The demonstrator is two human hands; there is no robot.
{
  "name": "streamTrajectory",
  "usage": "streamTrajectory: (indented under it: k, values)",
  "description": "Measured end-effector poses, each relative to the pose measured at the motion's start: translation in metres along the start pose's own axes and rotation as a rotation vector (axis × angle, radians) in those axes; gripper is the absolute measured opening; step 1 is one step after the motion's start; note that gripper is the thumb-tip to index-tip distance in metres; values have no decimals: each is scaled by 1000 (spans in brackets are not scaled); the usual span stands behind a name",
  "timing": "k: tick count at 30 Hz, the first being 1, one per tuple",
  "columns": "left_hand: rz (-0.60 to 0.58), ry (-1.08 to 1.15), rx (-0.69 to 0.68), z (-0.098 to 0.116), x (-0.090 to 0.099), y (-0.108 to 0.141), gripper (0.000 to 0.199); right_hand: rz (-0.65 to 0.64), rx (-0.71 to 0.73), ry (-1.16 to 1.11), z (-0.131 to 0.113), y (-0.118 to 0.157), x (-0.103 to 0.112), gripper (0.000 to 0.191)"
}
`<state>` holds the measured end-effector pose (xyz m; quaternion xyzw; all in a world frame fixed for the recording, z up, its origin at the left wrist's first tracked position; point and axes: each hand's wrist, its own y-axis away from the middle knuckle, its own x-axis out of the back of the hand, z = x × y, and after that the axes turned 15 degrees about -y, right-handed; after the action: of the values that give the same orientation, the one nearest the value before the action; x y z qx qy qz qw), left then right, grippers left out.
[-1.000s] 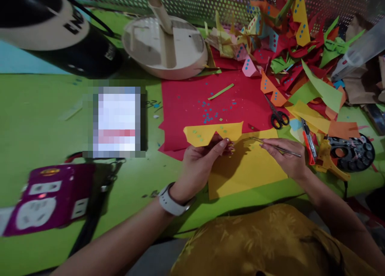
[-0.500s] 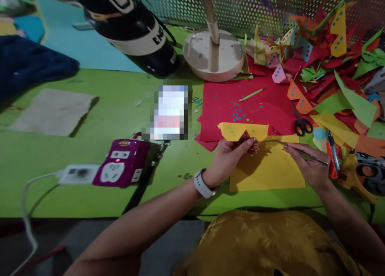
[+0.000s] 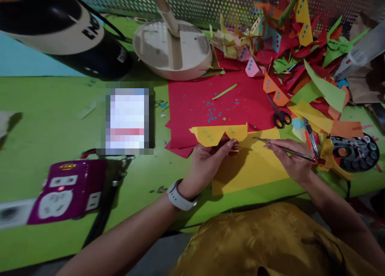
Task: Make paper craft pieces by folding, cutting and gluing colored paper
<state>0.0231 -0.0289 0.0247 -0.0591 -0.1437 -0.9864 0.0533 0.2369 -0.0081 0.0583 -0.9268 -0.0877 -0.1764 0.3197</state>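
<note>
My left hand (image 3: 210, 159), with a white watch band (image 3: 180, 197) on the wrist, pinches a folded yellow paper cutout (image 3: 207, 134) dotted with small blue-green spots. My right hand (image 3: 290, 157) is closed round slim metal tweezers (image 3: 297, 153). Their tip points left, a little to the right of the cutout and apart from it. Beneath both hands lies a yellow paper sheet (image 3: 249, 171). Behind it, a red paper sheet (image 3: 192, 107) carries many tiny blue dots (image 3: 212, 117) and a thin green strip (image 3: 224, 91).
Black-handled scissors (image 3: 281, 117), a red utility knife (image 3: 311, 139) and a yellow glue gun (image 3: 329, 157) lie on the right. Coloured paper pieces (image 3: 276, 39) pile up behind. A phone (image 3: 128, 121), purple socket block (image 3: 69, 189), large bottle (image 3: 75, 35) and round white stand base (image 3: 173, 51) stand leftward.
The view has turned to the right, so the table things sit further left. Both hands keep their hold, with little movement between them. A clear plastic cup now shows at the right edge.
</note>
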Motion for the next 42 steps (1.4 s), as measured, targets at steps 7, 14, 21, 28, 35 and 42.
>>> streamTrajectory:
  k: [7, 14, 21, 28, 35, 42]
  values:
    - [-66, -46, 2, 7, -4, 4, 27, -34, 58, -26, -15, -2, -3, 14]
    - [-119, -15, -13, 5, -6, 7, 26, -61, 145, 3, -17, -3, -4, 14]
    - [-113, -10, 19, 5, -6, 7, 28, -103, 145, 6, -16, -3, -6, 19]
    - [-118, -9, 24, 7, -6, 7, 24, -88, 158, 31, -17, -4, -3, 20]
    - [-99, -1, 1, 4, -7, 7, 22, -133, 176, 4, -18, -3, -3, 20]
    - [-118, -12, -20, 7, -6, 7, 22, -153, 172, -21, -15, -1, -4, 25]
